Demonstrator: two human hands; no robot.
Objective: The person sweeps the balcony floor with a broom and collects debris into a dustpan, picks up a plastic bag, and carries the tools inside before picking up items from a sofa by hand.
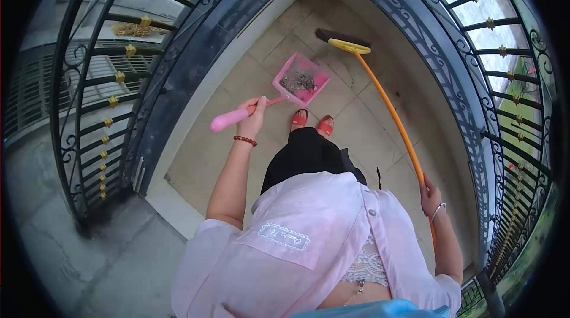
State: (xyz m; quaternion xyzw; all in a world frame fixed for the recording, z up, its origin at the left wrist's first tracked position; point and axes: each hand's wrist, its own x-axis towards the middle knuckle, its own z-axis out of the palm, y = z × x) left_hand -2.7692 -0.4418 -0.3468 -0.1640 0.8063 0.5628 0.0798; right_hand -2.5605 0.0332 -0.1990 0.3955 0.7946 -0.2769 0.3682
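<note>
My left hand (254,115) is closed round the handle of a pink dustpan (319,83), and the thick pink grip sticks out to the left of my fingers. The pan is held out in front of my feet, with a heap of grey dust and debris (298,82) inside. My right hand (430,196) grips the orange pole of a broom (386,97) on my right side. The broom's yellow head (349,46) and dark bristles rest on the tiles, ahead and to the right of the dustpan, apart from it.
I stand in red sandals (299,119) on a tiled floor (249,69) that narrows to a corner ahead. Low ledges topped with dark metal railings (119,78) run along both sides. Small dark bits (398,94) lie on the tiles near the right ledge.
</note>
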